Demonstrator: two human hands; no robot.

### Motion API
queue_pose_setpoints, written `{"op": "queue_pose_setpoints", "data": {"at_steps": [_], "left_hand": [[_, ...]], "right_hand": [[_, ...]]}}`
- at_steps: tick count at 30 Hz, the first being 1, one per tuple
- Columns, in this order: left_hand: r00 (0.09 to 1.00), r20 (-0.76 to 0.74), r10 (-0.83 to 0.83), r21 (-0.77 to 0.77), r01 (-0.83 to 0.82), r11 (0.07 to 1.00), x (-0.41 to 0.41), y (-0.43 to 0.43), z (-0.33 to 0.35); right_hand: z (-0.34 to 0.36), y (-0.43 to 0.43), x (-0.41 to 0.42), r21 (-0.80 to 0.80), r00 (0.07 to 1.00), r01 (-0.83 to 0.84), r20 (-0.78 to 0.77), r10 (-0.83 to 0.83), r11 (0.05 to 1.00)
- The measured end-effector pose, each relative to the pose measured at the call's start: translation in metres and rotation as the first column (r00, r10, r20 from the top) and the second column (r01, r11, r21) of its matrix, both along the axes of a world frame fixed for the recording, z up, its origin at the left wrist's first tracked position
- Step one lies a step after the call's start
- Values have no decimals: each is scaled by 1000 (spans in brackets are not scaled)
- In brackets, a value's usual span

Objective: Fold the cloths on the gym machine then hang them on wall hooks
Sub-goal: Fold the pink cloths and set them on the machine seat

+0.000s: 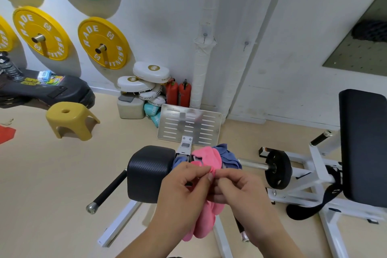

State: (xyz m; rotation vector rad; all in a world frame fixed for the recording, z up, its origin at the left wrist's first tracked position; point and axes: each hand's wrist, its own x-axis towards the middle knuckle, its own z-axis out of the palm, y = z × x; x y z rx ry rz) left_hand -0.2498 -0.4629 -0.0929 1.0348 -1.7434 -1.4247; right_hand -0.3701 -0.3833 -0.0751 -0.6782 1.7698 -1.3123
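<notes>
Both hands were in close, nearly touching. The left hand [184, 190] and the right hand [240, 190] each pinched a gathered edge of the pink cloth [207, 159] between thumb and fingertips. Pink folds hung below them. Just beyond them, more pink lay crumpled on the gym machine [119, 222], right of its black pad [149, 172], with a blue cloth [228, 155] bunched behind it. Beige floor [62, 174] ran underneath. Far ahead of the hands, wall hooks [205, 36] stuck from the white wall [167, 16]. Off to the left stood a yellow stool [70, 120], with yellow weight plates [102, 43] above it.
</notes>
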Motion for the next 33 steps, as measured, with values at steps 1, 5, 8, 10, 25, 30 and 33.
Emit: {"op": "queue_pose_setpoints", "data": {"at_steps": [1,5,8,10,25,30,33], "left_hand": [[1000,-10,7,6,-7,1000,0,1,-1],[1000,-5,-12,44,12,999,0,1,-4],[997,50,-52,-11,53,999,2,-9,-9],[995,54,-81,-35,83,996,5,-16,-10],[954,160,-252,-86,268,960,10,-44,6],[916,358,-183,-123,240,963,0,-44,-11],[903,417,-101,-133,170,976,5,-52,-20]], "right_hand": [[3,0,1,-3,999,-25,32,25,1000],[5,-1,5,-16,988,-154,1,154,988],[3,-1,5,7,986,-164,-5,164,986],[3,-2,3,28,989,-140,-42,141,990],[28,-27,-15,-33,909,-164,-394,138,986],[29,-35,-17,-141,912,-69,-410,5,988],[28,-29,-36,-160,895,10,-440,-81,987]]}}
